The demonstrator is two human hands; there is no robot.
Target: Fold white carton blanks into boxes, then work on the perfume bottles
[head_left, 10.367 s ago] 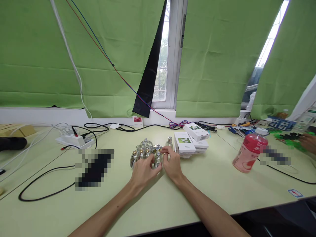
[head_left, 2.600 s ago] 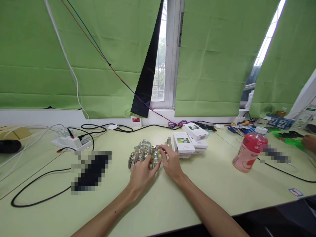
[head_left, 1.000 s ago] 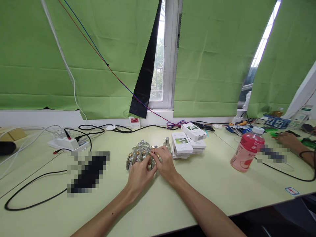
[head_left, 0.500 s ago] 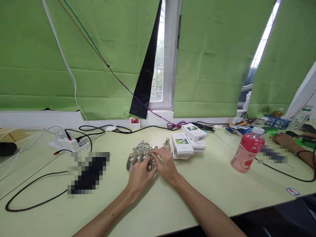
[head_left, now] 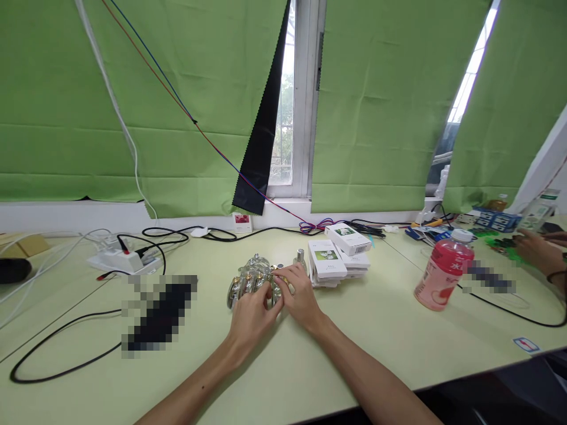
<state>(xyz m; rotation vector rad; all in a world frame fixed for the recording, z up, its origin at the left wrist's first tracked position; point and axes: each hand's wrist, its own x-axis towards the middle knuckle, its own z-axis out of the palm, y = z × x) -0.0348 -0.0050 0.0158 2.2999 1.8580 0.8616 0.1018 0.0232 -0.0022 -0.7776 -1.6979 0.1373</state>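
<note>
A cluster of small clear glass bottles (head_left: 245,282) with gold and silver necks sits on the pale yellow-green table, just beyond my hands. My left hand (head_left: 253,313) is closed at the front of the cluster, thumb and fingers bent together. Meeting it from the right, my right hand (head_left: 300,295) has its thumb and index finger in a pinch near the bottle tops. What either hand holds is hidden by the fingers. Behind the right hand rises a bottle with a silver cap (head_left: 300,255). Right of it lies a stack of white boxes (head_left: 328,268) with green pictures.
A pink drink bottle (head_left: 444,270) stands to the right. On the left are a blurred dark object (head_left: 162,313), a looped black cable (head_left: 53,378) and a white power strip (head_left: 126,260). Another person's hand (head_left: 538,251) works at the far right. Cables run along the back wall.
My hands stay almost in place at the bottles, with only slight finger movement. The other person's hand at far right has moved back and to the right.
</note>
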